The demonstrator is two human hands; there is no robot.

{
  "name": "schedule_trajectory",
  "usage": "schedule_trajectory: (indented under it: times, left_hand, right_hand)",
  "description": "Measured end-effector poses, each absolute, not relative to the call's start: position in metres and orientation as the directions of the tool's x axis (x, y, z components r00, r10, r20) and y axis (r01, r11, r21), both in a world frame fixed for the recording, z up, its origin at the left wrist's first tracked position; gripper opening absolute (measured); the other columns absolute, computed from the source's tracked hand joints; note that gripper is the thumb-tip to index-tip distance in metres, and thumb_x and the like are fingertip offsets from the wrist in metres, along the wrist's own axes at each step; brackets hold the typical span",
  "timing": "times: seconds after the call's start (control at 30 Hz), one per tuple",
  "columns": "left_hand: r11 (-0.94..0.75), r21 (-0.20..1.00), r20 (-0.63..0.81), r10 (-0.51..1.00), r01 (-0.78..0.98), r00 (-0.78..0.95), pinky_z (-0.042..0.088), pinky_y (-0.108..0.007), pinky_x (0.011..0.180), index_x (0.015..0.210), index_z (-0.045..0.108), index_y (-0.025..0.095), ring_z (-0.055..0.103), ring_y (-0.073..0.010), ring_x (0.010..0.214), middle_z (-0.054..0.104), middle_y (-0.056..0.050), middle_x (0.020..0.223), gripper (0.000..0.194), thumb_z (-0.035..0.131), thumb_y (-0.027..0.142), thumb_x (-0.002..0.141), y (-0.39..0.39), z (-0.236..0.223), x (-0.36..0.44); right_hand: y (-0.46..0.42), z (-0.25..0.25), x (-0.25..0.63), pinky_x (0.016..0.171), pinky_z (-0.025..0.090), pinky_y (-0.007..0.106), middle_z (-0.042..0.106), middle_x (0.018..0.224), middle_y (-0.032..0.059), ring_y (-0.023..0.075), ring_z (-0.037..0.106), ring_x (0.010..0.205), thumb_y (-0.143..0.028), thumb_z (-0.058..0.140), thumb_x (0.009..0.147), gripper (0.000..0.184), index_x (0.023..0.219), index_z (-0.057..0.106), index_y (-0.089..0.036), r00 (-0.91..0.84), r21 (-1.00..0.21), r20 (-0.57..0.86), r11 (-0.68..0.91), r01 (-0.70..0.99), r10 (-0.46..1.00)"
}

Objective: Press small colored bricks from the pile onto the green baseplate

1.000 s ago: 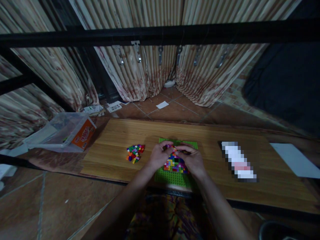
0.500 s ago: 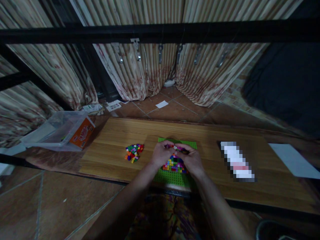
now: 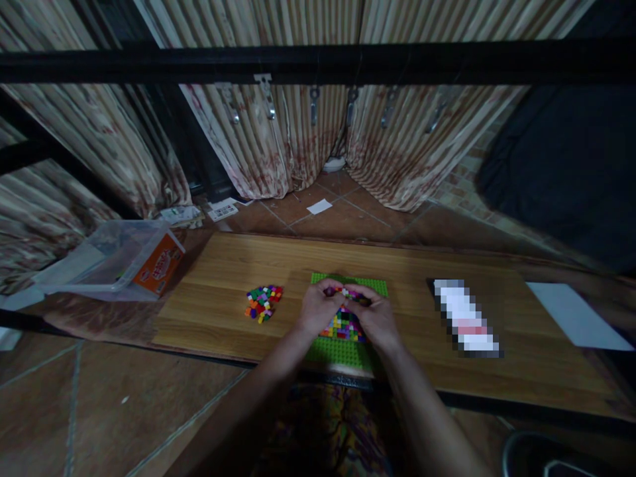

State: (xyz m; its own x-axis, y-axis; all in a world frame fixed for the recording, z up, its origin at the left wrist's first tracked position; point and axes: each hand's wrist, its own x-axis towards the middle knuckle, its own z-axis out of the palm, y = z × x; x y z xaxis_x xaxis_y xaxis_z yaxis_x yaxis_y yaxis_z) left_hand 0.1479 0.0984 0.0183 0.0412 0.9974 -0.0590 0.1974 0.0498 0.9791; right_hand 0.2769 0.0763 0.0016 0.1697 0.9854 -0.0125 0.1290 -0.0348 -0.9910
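A green baseplate [image 3: 342, 351] lies on the wooden board [image 3: 223, 265] in front of me, with a patch of many small coloured bricks [image 3: 342, 326] pressed onto its middle. My left hand [image 3: 318, 308] and my right hand [image 3: 377, 317] rest on the plate's far half, fingertips meeting in a pinch over the top rows of bricks. What the fingers hold is too small to make out. A loose heap of coloured bricks [image 3: 262, 303] lies on the board to the left of my left hand.
A clear plastic box with an orange label [image 3: 124, 262] lies tipped at the far left. A blurred-out flat object [image 3: 464, 317] lies on the board to the right, a white sheet [image 3: 571, 315] beyond it. A black bar [image 3: 318, 63] crosses overhead; curtains hang behind.
Both hands have stayed pinched together over the top of the brick patch. The whole view has shifted slightly left and down.
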Motion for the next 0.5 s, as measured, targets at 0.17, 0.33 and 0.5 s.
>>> schedule_trajectory:
  times: [0.17,0.33,0.5]
  left_hand:
    - [0.000,0.983,-0.003,1.000,0.183,0.018,0.044,-0.020,0.059,0.083,0.067,0.017,0.054,-0.0100,0.061,0.062,0.003,0.066,0.018,0.056,0.014,0.069,0.0966,0.0086,0.1504]
    - [-0.018,0.989,0.017,1.000,0.145,0.011,0.046,-0.020,0.063,0.084,0.066,0.017,0.056,-0.0102,0.064,0.064,0.002,0.072,0.018,0.054,0.013,0.071,0.0935,0.0084,0.1527]
    - [-0.038,0.990,0.037,0.999,0.136,0.008,0.047,-0.021,0.071,0.085,0.066,0.018,0.060,-0.0114,0.072,0.066,0.002,0.078,0.015,0.056,0.015,0.075,0.0917,0.0130,0.1525]
  right_hand:
    - [0.0748,-0.0007,0.2775,0.092,0.044,0.039,0.069,0.105,0.0046,0.0221,0.061,0.100,-0.033,0.068,0.069,0.030,0.097,0.071,-0.023,0.168,-0.980,0.071,0.036,0.198,0.983]
    - [0.0745,0.0009,0.2776,0.094,0.042,0.038,0.067,0.110,0.0047,0.0217,0.059,0.103,-0.034,0.063,0.074,0.029,0.100,0.070,-0.023,0.144,-0.979,0.092,0.063,0.194,0.985]
    - [0.0765,-0.0039,0.2745,0.090,0.044,0.038,0.067,0.103,0.0051,0.0217,0.060,0.098,-0.040,0.058,0.080,0.027,0.095,0.071,-0.023,0.199,-0.977,0.098,0.057,0.204,0.975]
